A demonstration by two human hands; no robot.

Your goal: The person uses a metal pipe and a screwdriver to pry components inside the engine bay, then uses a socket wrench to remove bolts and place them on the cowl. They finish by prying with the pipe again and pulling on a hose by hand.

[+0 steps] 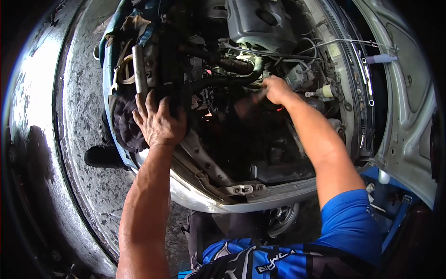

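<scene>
My left hand [160, 122] lies with spread fingers on the front edge of the engine bay, beside a bunched dark cloth [129, 123]. Its fingertips are at the lower end of a metal tube [139, 69]. My right hand [278, 90] reaches into the engine bay, fingers curled closed beside a bent black hose [223, 82]. What it grips is hidden. A blurred brownish shape [249, 105] extends down and left from that hand; I cannot make out what it is. A grey engine cover [260, 23] sits above.
A ring-shaped roll [125, 69] and a wrench [114, 84] lie by the metal tube. Several wrenches [370, 86] rest along the right edge near the raised grey panel [409, 83]. A dark shoe [103, 156] shows on the stained floor [88, 121]. A white fender [195, 193] is before me.
</scene>
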